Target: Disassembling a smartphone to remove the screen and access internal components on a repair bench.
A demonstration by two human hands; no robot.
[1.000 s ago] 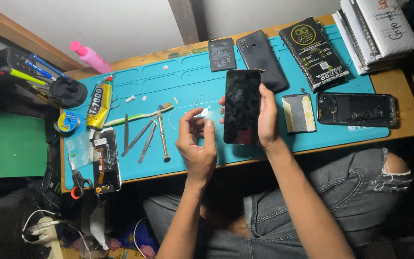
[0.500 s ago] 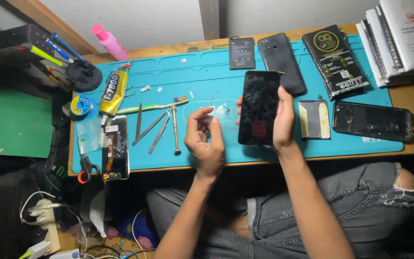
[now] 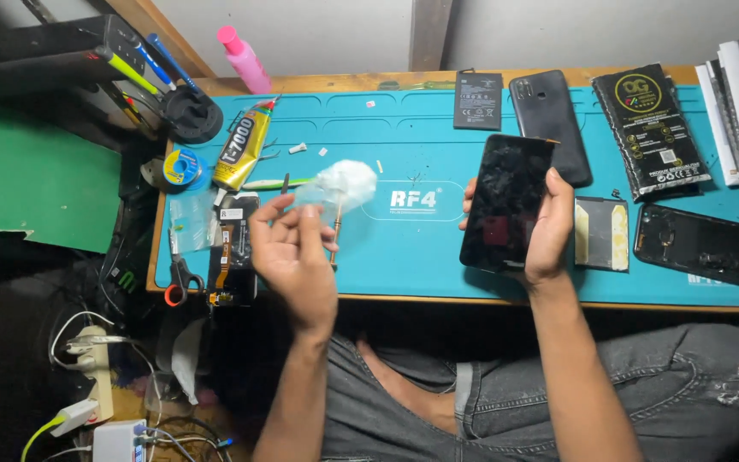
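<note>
Teal silicone repair mat [image 3: 438, 257] covers the wooden bench; both hands work above it.

Right hand [image 3: 549, 227]: wrapped around a black smartphone [image 3: 506, 201], dark screen up, upright, thumb on its left edge, fingers along the right. Phone is held over the mat's centre-right, just below a second black phone [image 3: 549, 120] lying flat at the top of the mat.

Left hand [image 3: 297, 252]: palm up, fingers half curled, pinching a crumpled piece of clear film [image 3: 339, 184] at the fingertips. Film is blurred, over the mat left of centre, well apart from the held phone.

Around the left hand: thin metal tools [image 3: 335, 227] partly hidden under it, a yellow glue tube [image 3: 241, 150], a small tape roll [image 3: 183, 165], orange-handled scissors [image 3: 180, 278], and a bare phone frame with flex cable [image 3: 234, 248] at the mat's left edge.

Top: flat black battery [image 3: 477, 100], pink bottle [image 3: 245, 58] on the wood behind.

Right: black packet with a round yellow mark [image 3: 652, 128], small yellowish part [image 3: 602, 233] just beside the right hand, opened phone housing [image 3: 707, 248] at the far right.
</note>
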